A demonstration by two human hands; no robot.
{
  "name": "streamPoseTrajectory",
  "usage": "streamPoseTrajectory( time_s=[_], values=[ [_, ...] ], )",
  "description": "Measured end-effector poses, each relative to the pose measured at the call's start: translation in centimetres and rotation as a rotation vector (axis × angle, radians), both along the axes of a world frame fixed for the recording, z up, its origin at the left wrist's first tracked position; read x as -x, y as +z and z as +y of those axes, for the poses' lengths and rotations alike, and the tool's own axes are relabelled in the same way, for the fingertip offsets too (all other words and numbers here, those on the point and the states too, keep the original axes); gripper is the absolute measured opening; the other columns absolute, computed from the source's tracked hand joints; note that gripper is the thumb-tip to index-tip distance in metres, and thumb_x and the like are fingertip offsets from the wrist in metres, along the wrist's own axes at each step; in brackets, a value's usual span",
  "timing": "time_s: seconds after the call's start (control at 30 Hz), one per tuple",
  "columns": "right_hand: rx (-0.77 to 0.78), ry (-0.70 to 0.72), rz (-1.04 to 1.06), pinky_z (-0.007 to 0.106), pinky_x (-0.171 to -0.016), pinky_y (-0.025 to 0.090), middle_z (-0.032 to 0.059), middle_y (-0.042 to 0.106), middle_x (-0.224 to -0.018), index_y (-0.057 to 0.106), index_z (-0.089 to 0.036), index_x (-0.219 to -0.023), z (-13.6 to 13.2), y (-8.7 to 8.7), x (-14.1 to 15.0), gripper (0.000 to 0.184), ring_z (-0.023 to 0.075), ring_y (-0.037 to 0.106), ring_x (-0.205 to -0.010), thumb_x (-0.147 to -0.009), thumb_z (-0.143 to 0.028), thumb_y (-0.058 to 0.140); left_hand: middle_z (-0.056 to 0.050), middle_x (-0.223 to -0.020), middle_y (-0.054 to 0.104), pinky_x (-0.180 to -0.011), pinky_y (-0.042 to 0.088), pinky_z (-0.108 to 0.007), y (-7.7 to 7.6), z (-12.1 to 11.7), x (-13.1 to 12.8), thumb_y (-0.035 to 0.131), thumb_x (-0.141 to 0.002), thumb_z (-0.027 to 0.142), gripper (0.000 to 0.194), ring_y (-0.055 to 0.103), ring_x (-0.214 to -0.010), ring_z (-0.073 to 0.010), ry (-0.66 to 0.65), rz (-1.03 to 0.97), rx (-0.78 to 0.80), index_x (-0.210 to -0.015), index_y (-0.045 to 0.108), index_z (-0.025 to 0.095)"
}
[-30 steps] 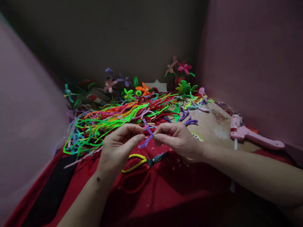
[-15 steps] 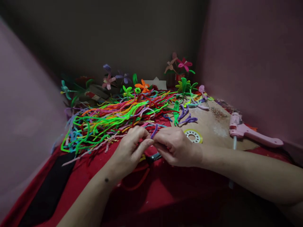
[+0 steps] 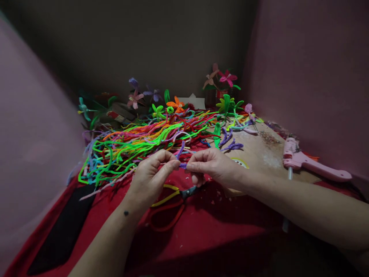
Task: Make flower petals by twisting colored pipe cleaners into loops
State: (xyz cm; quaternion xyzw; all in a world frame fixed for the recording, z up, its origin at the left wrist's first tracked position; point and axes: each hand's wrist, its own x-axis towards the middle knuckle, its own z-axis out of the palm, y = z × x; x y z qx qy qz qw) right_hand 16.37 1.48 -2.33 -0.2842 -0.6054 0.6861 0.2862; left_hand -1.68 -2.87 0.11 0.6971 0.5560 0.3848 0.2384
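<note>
A short purple pipe cleaner [image 3: 180,150] is pinched between both hands over the red cloth. My left hand [image 3: 151,171] grips it with thumb and forefinger, one end sticking up above the fingertips. My right hand [image 3: 215,165] pinches its other part, fingertips a small gap away from the left ones. Just below the hands lies a pair of scissors [image 3: 184,193] with one yellow and one red handle. Beyond the hands spreads a big heap of many-coloured pipe cleaners [image 3: 138,142]. Looped purple pieces [image 3: 232,145] and a green looped leaf [image 3: 217,134] lie to the right.
A pink glue gun [image 3: 314,163] rests at the right on a brown board [image 3: 259,154]. A tape roll [image 3: 240,163] is partly behind my right wrist. Pipe-cleaner flowers [image 3: 176,104] stand at the back. A black strip [image 3: 63,231] lies at the left on the red cloth [image 3: 207,238].
My hands have drawn slightly apart, so more of the purple pipe cleaner shows between them. The scissors are now in fuller view, and the tape roll is more covered. The view shifted slightly.
</note>
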Motion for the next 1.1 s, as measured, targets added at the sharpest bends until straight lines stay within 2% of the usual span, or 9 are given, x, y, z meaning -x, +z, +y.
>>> streamPoseTrajectory(
  time_s=[0.23, 0.33, 0.43, 0.53, 0.6, 0.67, 0.8, 0.9, 1.1],
  values=[
    [-0.742, -0.139, -0.287, 0.021, -0.052, 0.034, -0.002, 0.053, -0.054, 0.061, -0.015, -0.07, -0.3, -0.1, -0.2, 0.017, 0.0072, 0.045, -0.049, -0.084, -0.022, 0.054, 0.004, -0.058, 0.048, -0.053, 0.036, -0.021, 0.6, 0.0, -0.1, 0.053, -0.08, 0.031, 0.022, 0.043, -0.055, -0.0097, -0.085, 0.043, 0.112, -0.064, 0.055, 0.017],
    [-1.006, -0.211, -0.256, 0.023, -0.06, 0.039, 0.0021, 0.059, -0.068, 0.062, -0.015, -0.081, -0.4, -0.2, -0.3, 0.015, 0.0105, 0.051, -0.062, -0.087, -0.022, 0.051, 0.004, -0.057, 0.046, -0.051, 0.035, -0.021, 0.6, -0.1, -0.1, 0.05, -0.082, 0.03, 0.022, 0.04, -0.053, -0.0094, -0.093, 0.126, 0.056, -0.063, 0.051, 0.018],
    [-1.286, -0.411, -0.176, 0.03, -0.075, 0.043, 0.0082, 0.061, -0.088, 0.063, -0.016, -0.099, -0.7, 0.0, -0.3, 0.019, 0.0163, 0.053, -0.082, -0.088, -0.025, 0.051, 0.003, -0.058, 0.048, -0.052, 0.036, -0.021, 0.4, -0.3, -0.2, 0.047, -0.083, 0.029, 0.022, 0.042, -0.055, -0.0102, -0.122, 0.234, -0.031, -0.063, 0.049, 0.019],
    [-1.408, -0.521, -0.216, 0.036, -0.082, 0.041, 0.0091, 0.061, -0.093, 0.067, -0.018, -0.096, -0.9, 0.3, -0.3, 0.019, 0.0194, 0.05, -0.089, -0.087, -0.025, 0.052, 0.002, -0.061, 0.051, -0.054, 0.037, -0.022, 0.0, -0.4, -0.2, 0.045, -0.084, 0.026, 0.021, 0.045, -0.058, -0.0115, -0.14, 0.331, -0.078, -0.064, 0.049, 0.019],
    [-1.365, -0.424, -0.243, 0.036, -0.079, 0.04, 0.0076, 0.063, -0.083, 0.069, -0.017, -0.084, -0.8, 0.4, -0.2, 0.017, 0.0188, 0.051, -0.083, -0.086, -0.023, 0.053, 0.002, -0.062, 0.052, -0.056, 0.037, -0.023, -0.2, -0.4, -0.2, 0.046, -0.084, 0.026, 0.02, 0.047, -0.059, -0.0116, -0.143, 0.331, -0.07, -0.066, 0.051, 0.019],
    [-1.182, -0.303, -0.239, 0.033, -0.072, 0.04, 0.0052, 0.062, -0.07, 0.068, -0.015, -0.074, -0.6, 0.4, -0.2, 0.018, 0.0161, 0.051, -0.073, -0.084, -0.021, 0.056, 0.002, -0.061, 0.052, -0.055, 0.038, -0.022, -0.3, -0.4, -0.3, 0.047, -0.085, 0.028, 0.019, 0.047, -0.057, -0.011, -0.132, 0.273, -0.053, -0.069, 0.053, 0.019],
    [-0.544, -0.149, -0.192, 0.025, -0.058, 0.038, 0.0014, 0.06, -0.063, 0.067, -0.014, -0.067, -0.3, 0.4, -0.3, 0.016, 0.011, 0.048, -0.06, -0.079, -0.023, 0.061, 0.003, -0.061, 0.053, -0.054, 0.038, -0.022, -0.3, -0.4, -0.7, 0.05, -0.084, 0.03, 0.018, 0.046, -0.055, -0.0103, -0.069, 0.144, -0.007, -0.072, 0.057, 0.018],
    [-0.193, -0.07, -0.138, 0.024, -0.054, 0.036, 0.0, 0.058, -0.059, 0.068, -0.012, -0.067, -0.1, 0.5, -0.2, 0.014, 0.0094, 0.046, -0.055, -0.072, -0.025, 0.066, 0.003, -0.06, 0.053, -0.054, 0.039, -0.021, -0.4, -0.4, -0.9, 0.05, -0.083, 0.028, 0.017, 0.047, -0.055, -0.0102, -0.022, 0.106, 0.003, -0.071, 0.056, 0.018],
    [0.133, 0.007, -0.04, 0.023, -0.051, 0.035, -0.0006, 0.056, -0.051, 0.065, -0.01, -0.059, 0.0, 0.5, 0.1, 0.013, 0.0075, 0.046, -0.048, -0.062, -0.022, 0.07, 0.001, -0.067, 0.059, -0.059, 0.041, -0.022, -0.8, -0.3, -0.8, 0.049, -0.084, 0.026, 0.014, 0.052, -0.061, -0.011, -0.055, 0.095, -0.062, -0.075, 0.057, 0.018]
  ],
)
